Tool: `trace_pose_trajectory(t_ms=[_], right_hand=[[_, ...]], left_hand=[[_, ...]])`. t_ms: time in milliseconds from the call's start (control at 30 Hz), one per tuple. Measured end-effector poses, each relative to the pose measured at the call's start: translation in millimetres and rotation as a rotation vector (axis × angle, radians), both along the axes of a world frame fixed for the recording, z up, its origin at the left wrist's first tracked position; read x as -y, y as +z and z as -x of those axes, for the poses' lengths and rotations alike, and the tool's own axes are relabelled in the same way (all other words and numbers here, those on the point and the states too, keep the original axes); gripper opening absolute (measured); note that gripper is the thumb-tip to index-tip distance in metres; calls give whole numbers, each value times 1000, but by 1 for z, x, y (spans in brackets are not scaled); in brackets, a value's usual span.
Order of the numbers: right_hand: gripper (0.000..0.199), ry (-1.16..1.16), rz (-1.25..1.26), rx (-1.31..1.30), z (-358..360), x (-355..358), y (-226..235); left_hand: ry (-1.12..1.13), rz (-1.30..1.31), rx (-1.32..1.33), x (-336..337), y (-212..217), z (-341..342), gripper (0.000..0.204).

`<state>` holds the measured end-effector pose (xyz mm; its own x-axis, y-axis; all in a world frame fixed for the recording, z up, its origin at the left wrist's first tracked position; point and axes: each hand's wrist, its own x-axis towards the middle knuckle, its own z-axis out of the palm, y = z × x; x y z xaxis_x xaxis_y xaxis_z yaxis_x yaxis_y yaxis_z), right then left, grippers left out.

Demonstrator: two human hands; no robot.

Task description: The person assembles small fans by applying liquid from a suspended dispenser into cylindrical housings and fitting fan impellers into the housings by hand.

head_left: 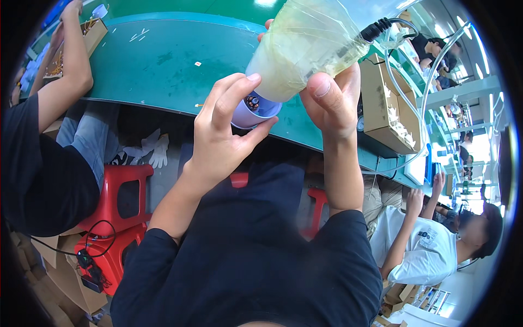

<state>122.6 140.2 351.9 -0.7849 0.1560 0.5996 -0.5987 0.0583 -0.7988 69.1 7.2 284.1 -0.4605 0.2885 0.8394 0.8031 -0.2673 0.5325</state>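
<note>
A pale lavender cylindrical device (256, 110) with a dark round part in its open end is held up close to the camera. A crinkled clear plastic bag (305, 46) covers most of it. My left hand (223, 131) grips the lavender end from below, fingers curled round its rim. My right hand (332, 98) pinches the bag and the body from the right, thumb on the plastic. A black plug on a cable (377, 30) juts from the bag's upper right.
A green conveyor table (163, 60) runs behind. An open cardboard box (384, 103) stands at right. A person in black sits at left by a red stool (122, 191); a person in white works at lower right. White gloves (152, 150) lie under the table.
</note>
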Motion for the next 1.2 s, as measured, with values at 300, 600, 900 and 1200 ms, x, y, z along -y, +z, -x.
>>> trace_pose_trajectory(t_ms=[300,600,900,1200], right_hand=[[73,-104,-28,54,-6,-7,-6],[21,-1110,-1134,236,-69,-69,21],[34,-1131,-1260,1598,-121,-188,42],[42,-1050,-1077,1687,-137,-219,29]], left_hand=[[-1,79,-13,1,-7,-1,75],[-79,210,200,14,-52,-27,82],[-401,290,157,5,-63,-63,77],[-429,339,86,7,-65,-66,75]])
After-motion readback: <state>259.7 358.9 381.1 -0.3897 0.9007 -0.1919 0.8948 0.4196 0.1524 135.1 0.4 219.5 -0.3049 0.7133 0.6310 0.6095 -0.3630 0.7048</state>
